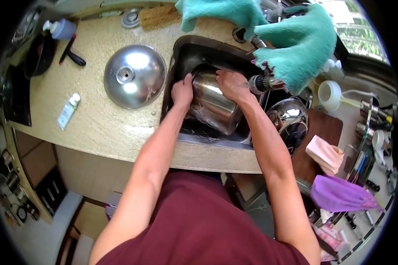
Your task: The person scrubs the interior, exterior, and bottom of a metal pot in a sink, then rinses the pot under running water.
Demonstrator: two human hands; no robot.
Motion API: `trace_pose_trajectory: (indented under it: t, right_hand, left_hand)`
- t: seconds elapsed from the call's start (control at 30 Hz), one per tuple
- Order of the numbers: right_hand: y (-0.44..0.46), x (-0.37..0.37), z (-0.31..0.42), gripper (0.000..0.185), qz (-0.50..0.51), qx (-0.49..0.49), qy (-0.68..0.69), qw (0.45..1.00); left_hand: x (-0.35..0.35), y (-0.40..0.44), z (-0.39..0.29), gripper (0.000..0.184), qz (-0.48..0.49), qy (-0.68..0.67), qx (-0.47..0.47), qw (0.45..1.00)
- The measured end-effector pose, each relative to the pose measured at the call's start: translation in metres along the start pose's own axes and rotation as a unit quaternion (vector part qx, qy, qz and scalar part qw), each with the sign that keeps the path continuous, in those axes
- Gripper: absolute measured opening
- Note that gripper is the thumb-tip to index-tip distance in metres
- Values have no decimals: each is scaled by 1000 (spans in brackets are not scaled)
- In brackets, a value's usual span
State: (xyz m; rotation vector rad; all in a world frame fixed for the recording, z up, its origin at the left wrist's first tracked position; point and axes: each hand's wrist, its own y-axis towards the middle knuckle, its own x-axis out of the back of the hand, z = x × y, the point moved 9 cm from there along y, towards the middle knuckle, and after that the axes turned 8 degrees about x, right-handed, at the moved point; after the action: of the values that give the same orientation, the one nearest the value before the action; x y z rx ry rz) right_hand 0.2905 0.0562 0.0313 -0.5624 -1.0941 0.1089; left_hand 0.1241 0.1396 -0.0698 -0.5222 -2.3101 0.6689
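A shiny steel pot (213,101) lies tilted on its side in the dark sink (174,66), its wall wet and streaked. My left hand (182,91) is closed on the pot's left edge, with the thumb up near the dark rim. On the upper right of the pot, my right hand (233,85) has its fingers curled over the metal; the fingertips are partly hidden. Just right of that hand is the faucet head (259,84). A domed steel lid (135,76) rests on the counter, left of the sink.
Green cloths (296,48) hang over the faucet area. Right of the sink are a shiny steel bowl (289,119), a brown board (323,130), a pink cloth (325,154) and a purple cloth (342,194). A white tube (68,111) lies on the counter (97,128).
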Motion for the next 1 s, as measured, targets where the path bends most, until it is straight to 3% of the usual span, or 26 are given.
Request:
trace_pose_trajectory:
  t: [0.07, 0.13, 0.2, 0.23, 0.27, 0.33, 0.4, 0.53, 0.6, 0.63, 0.67, 0.73, 0.77, 0.8, 0.9, 0.97, 1.0]
  right_hand:
    - [11, -5, -8, 40, -163, 32, -44, 985]
    - [22, 14, 10, 42, -176, 63, -94, 978]
    - [55, -4, 10, 46, 0, 86, -73, 994]
    - [45, -1, -6, 49, 28, -44, -5, 999]
    - [46, -10, -4, 49, 26, -49, 0, 998]
    - [37, -28, -10, 53, -45, -95, 90, 990]
    - [19, -31, 4, 50, -92, -103, 97, 986]
    - [-6, -15, 40, 37, -207, -12, -15, 978]
    - [-13, -25, 34, 31, -399, 68, 73, 912]
    - [-10, -25, 28, 26, -440, 75, 88, 890]
    - [-8, -16, 24, 26, -447, 71, 91, 887]
    - [22, -27, -7, 36, -255, -17, 208, 944]
    - [36, -22, -17, 36, -253, 51, 228, 939]
    - [52, -33, -36, 36, -236, -50, 205, 948]
    - [-10, -15, -15, 38, -274, -121, 67, 952]
    - [-31, -4, 16, 36, -448, -17, -20, 893]
    - [-32, -4, 17, 35, -454, -6, -14, 891]
  left_hand:
    - [16, -22, -4, 63, -68, 11, -22, 997]
    - [23, -42, -7, 63, -102, -41, -35, 993]
    - [21, -59, -6, 61, -105, -46, -77, 990]
    - [18, -66, -2, 59, -101, -45, -85, 990]
    - [19, -72, -1, 57, -97, -44, -94, 990]
    - [20, -84, 9, 55, -61, -47, -88, 993]
    - [18, -88, 7, 53, -34, -58, -82, 994]
    - [20, -83, -72, 48, 1, -54, -195, 979]
    - [13, -77, -67, 48, -24, -14, -212, 977]
    - [8, -73, -61, 49, -50, 20, -211, 976]
    - [6, -74, -53, 50, -71, 57, -207, 974]
    - [8, -79, -51, 52, -72, 70, -223, 970]
    - [10, -82, -51, 53, -73, 67, -236, 967]
    - [12, -81, -57, 54, -76, 62, -255, 962]
    - [27, -78, -52, 51, -85, 51, -229, 968]
    - [27, -80, -53, 50, -83, 38, -236, 967]
    - [25, -80, -53, 50, -83, 39, -235, 968]
